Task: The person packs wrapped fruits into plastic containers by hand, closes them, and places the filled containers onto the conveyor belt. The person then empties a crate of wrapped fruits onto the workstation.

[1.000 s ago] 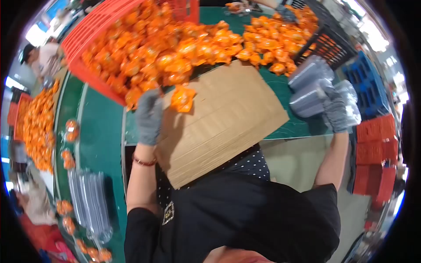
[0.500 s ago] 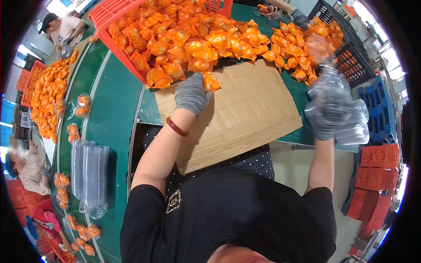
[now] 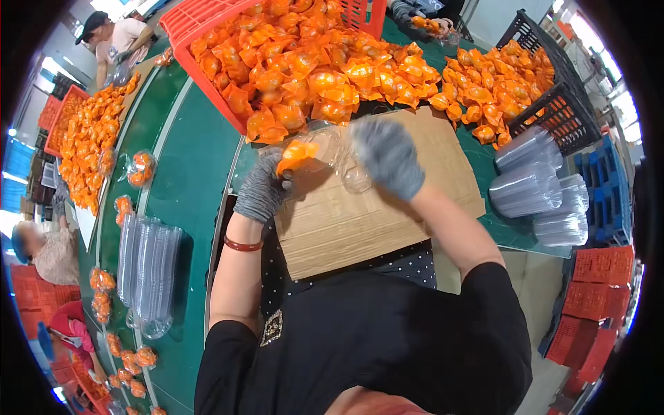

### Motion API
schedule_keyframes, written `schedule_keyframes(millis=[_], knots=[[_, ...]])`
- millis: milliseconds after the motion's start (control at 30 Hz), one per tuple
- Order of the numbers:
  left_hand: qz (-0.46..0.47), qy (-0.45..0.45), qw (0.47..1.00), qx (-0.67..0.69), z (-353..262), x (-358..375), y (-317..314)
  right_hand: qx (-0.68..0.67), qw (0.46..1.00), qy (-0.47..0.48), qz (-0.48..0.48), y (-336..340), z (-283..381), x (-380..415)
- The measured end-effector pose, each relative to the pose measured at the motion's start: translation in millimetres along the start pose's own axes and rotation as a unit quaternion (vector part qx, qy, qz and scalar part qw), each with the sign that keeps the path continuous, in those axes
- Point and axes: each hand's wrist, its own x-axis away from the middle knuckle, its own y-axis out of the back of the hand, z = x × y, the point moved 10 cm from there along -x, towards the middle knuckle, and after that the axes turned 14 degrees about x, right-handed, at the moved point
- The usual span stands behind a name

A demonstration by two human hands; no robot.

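My left hand (image 3: 261,185), in a grey knitted glove, grips a fruit in orange wrapping (image 3: 297,156) above the left part of a cardboard sheet (image 3: 387,207). My right hand (image 3: 391,158), gloved alike and blurred by motion, is over the middle of the sheet. At its fingers is a clear plastic container (image 3: 354,173), its hollows facing the wrapped fruit; the fingertips are smeared, but the container appears held there. Just beyond both hands, a heap of orange-wrapped fruits (image 3: 304,69) spills from a tipped red crate (image 3: 207,90) to the sheet's far edge.
Nested clear containers (image 3: 529,190) stand at the right, near a black crate (image 3: 574,111) with more wrapped fruits. Another container stack (image 3: 149,270) lies on the green table (image 3: 197,152) at left, beside packed fruits (image 3: 102,294). Co-workers (image 3: 121,41) are at the left edge.
My right hand has swung from the container stack at the right to the sheet's middle, bringing a clear container. My left hand has drawn back from the heap with a wrapped fruit.
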Motion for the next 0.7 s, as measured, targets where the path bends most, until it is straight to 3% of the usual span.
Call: schedule_keyframes(millis=[67, 100, 167, 200, 233, 300, 433, 533, 633, 700], knots=[[0.040, 0.026, 0.999, 0.013, 3.6, -15.2, 22.3, 0.037, 0.995, -0.088, -0.038, -16.2, -56.0, -41.9], [0.036, -0.018, 0.998, -0.056, -0.9, -11.8, 17.3, 0.076, 0.989, -0.103, -0.074, -28.1, -85.2, -58.7], [0.025, -0.106, 0.975, -0.195, -6.1, 3.5, -12.4, 0.165, 0.982, -0.084, -0.030, -41.3, -107.3, -87.8], [0.120, -0.107, 0.959, -0.233, -0.5, 16.5, -40.0, 0.161, 0.982, -0.097, 0.001, -51.7, -116.5, -96.0], [0.153, -0.156, 0.908, -0.358, -0.9, 23.6, -52.1, 0.158, 0.981, -0.111, 0.033, -58.5, -121.0, -102.0], [0.210, -0.238, 0.750, -0.581, 11.2, 36.2, -74.1, 0.138, 0.978, -0.133, 0.079, -68.6, -128.9, -105.4], [0.179, -0.349, 0.628, -0.672, 42.1, 33.3, -82.2, 0.123, 0.979, -0.133, 0.099, -60.2, -129.2, -104.9], [0.140, -0.354, 0.637, -0.670, 49.6, 26.6, -94.2, 0.191, 0.979, -0.070, -0.004, -56.5, -115.2, -97.2], [0.115, -0.337, 0.640, -0.681, 51.6, 16.2, -100.4, 0.096, 0.975, -0.187, 0.077, -67.6, -144.8, -92.4], [0.097, -0.283, 0.655, -0.694, 47.1, 9.9, -103.4, 0.133, 0.983, -0.110, -0.064, -42.9, -143.7, -92.7]])
